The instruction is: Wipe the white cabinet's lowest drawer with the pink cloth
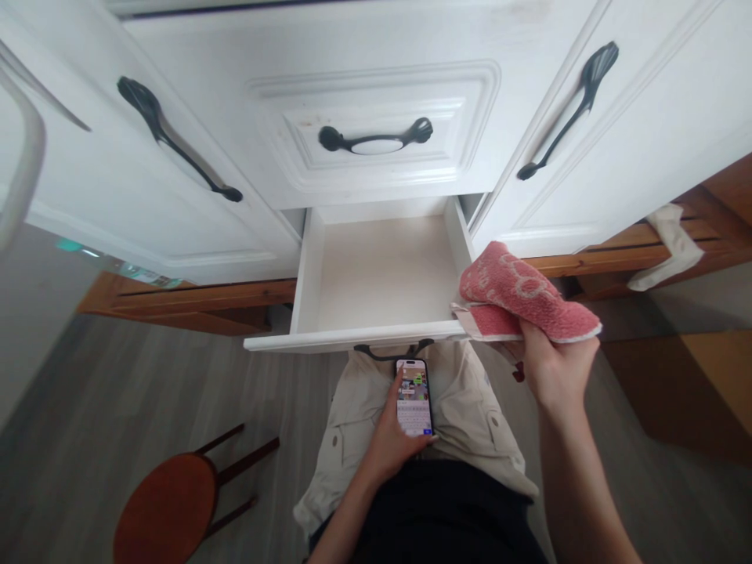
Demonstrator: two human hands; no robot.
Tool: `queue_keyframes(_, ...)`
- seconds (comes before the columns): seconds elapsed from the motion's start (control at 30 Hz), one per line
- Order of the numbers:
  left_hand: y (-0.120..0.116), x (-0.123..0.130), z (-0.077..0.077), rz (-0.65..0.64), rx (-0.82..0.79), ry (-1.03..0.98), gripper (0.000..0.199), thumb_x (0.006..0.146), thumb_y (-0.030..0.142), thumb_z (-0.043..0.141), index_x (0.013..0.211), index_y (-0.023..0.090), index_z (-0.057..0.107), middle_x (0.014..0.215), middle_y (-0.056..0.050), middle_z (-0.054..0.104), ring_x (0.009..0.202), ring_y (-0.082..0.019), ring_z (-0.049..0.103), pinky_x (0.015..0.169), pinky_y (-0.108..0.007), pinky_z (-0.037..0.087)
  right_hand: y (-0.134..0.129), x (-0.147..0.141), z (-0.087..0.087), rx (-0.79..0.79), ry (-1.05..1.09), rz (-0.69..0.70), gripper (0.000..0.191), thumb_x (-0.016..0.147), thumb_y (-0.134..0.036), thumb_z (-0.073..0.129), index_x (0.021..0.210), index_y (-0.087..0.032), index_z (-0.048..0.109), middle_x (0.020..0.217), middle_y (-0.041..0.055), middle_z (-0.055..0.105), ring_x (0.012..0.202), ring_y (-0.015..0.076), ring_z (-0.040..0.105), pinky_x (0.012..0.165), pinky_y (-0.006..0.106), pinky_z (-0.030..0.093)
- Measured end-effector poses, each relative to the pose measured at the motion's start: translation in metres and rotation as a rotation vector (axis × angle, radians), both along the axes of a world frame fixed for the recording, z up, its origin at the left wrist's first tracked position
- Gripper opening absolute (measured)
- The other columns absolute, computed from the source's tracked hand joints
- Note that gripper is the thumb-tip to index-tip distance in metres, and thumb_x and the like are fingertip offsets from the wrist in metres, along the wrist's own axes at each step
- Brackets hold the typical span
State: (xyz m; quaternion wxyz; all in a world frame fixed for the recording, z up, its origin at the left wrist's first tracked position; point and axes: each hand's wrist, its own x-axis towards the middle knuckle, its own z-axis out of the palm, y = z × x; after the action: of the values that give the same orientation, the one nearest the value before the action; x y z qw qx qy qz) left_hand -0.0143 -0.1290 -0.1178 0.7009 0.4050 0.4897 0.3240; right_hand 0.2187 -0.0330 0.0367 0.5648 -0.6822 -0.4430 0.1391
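My right hand (pixel 555 368) is closed on a folded red towel (pixel 522 294) with pale patterns. The towel lies against the right front corner of a pulled-out white drawer (pixel 276 342). Bare bottom shows inside the drawer. Below the drawer front, my left hand (pixel 393 439) grips a smartphone (pixel 414 395) with its screen lit, held over my lap. On that screen are pictures and what looks like a keyboard. The drawer's dark handle (pixel 376 354) is just above the phone.
Above is a closed drawer with a dark handle (pixel 376 141); white cabinet doors (pixel 193 227) flank it. A round wooden stool (pixel 168 509) stands at lower left. A white cloth (pixel 667 247) hangs over a wooden rail at right, with a cardboard-coloured panel (pixel 693 392) below.
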Motion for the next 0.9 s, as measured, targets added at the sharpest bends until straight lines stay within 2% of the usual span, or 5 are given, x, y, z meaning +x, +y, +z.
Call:
queue_keyframes(0.2,-0.003,0.007,-0.011,0.060,0.024,0.013,0.126,0.062,0.025,0.097,0.163,0.030,0.022,0.169,-0.016,0.039,0.153,-0.034,0.044,0.130,-0.052,0.033,-0.001,-0.002,0.003,-0.017,0.025,-0.005,0.022,0.079,-0.032,0.073,0.096,-0.018,0.075,0.083,0.0080,0.075,0.089,0.0312,0.074,0.080,0.046,0.063)
queue_keyframes(0.4,-0.002,0.011,-0.007,0.047,0.047,0.096,0.123,0.061,0.018,0.094,0.163,0.030,0.025,0.168,-0.013,0.043,0.151,-0.032,0.047,0.129,-0.050,0.033,-0.001,-0.002,0.003,-0.013,0.035,0.004,0.024,0.077,-0.033,0.073,0.096,-0.018,0.075,0.083,0.0086,0.075,0.092,0.0326,0.073,0.082,0.047,0.063)
queue_keyframes(0.6,0.001,0.011,-0.007,0.147,-0.060,0.102,0.106,0.083,0.047,0.081,0.165,0.025,0.018,0.144,-0.016,0.065,0.123,-0.029,0.068,0.112,-0.048,0.051,-0.001,-0.003,0.001,-0.006,0.044,0.010,0.023,0.077,-0.031,0.072,0.097,-0.018,0.075,0.086,0.0082,0.074,0.092,0.0310,0.073,0.083,0.045,0.061)
queue_keyframes(0.77,0.010,0.005,-0.005,0.061,-0.121,-0.067,0.080,0.076,0.068,0.080,0.137,0.019,0.062,0.132,-0.014,0.075,0.123,-0.033,0.068,0.110,-0.047,0.051,0.000,-0.002,0.002,0.013,-0.005,-0.007,0.020,0.078,-0.029,0.072,0.093,-0.017,0.074,0.086,0.0077,0.074,0.088,0.0280,0.072,0.084,0.044,0.060)
queue_keyframes(0.9,0.010,-0.004,-0.005,-0.020,-0.241,-0.269,0.078,0.068,0.076,0.082,0.123,0.021,0.071,0.124,-0.011,0.079,0.114,-0.032,0.072,0.101,-0.044,0.055,-0.001,-0.002,0.002,0.002,-0.006,0.014,0.017,0.079,-0.028,0.071,0.092,-0.018,0.074,0.087,0.0072,0.074,0.088,0.0275,0.072,0.085,0.043,0.060)
